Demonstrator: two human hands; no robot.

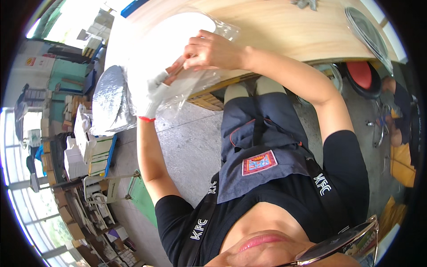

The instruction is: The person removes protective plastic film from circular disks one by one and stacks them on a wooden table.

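Observation:
A clear plastic bag [175,100] with a large white round disc [191,22] in or under it lies at the near left edge of the table. My left hand [159,84], in a white glove with bare fingertips, is closed on the bag's near edge. My bare right hand [213,51] reaches across from the right, its fingers pinched at the same edge close to my left fingertips. What lies between the fingers is partly hidden. Beside my left wrist, a silver foil-like round disc [109,95] in clear wrap hangs past the table's left side.
On the pale wooden table [275,29] lie a wrapped round disc [367,33] at the right and grey items [306,4] at the far edge. A red-topped stool [358,74] stands below. Another person's hand [389,84] shows at the right. Left are a green cart [141,198] and stacked white boxes [75,158].

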